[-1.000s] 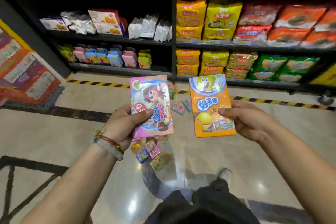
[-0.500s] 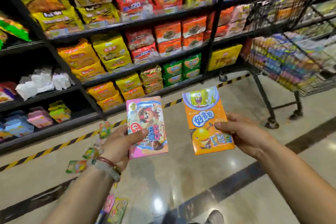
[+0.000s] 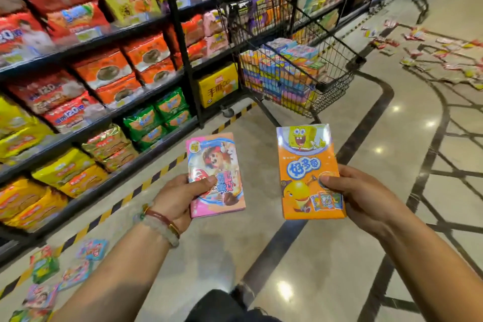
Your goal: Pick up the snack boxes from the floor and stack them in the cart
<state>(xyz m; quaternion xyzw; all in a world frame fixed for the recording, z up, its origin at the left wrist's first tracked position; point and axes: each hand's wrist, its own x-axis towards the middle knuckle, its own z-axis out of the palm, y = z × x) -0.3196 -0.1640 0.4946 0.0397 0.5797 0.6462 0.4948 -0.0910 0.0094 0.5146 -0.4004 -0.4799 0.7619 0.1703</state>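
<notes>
My left hand grips a pink snack box with a cartoon figure, thumb across its front. My right hand holds an orange snack box with a yellow cartoon character, thumb on its face. Both boxes are upright at waist height, side by side and apart. Ahead stands the black wire cart, holding several stacked colourful boxes. More snack boxes lie scattered on the floor at lower left.
Black shelves packed with snack bags run along the left, with a yellow-black hazard strip at their foot. Many small packets litter the glossy floor at far right. My shoe shows at the bottom.
The view has swung right, bringing the cart closer and towards the centre. Both hands still hold their boxes in the same grip. The scattered floor boxes have slid to the lower left.
</notes>
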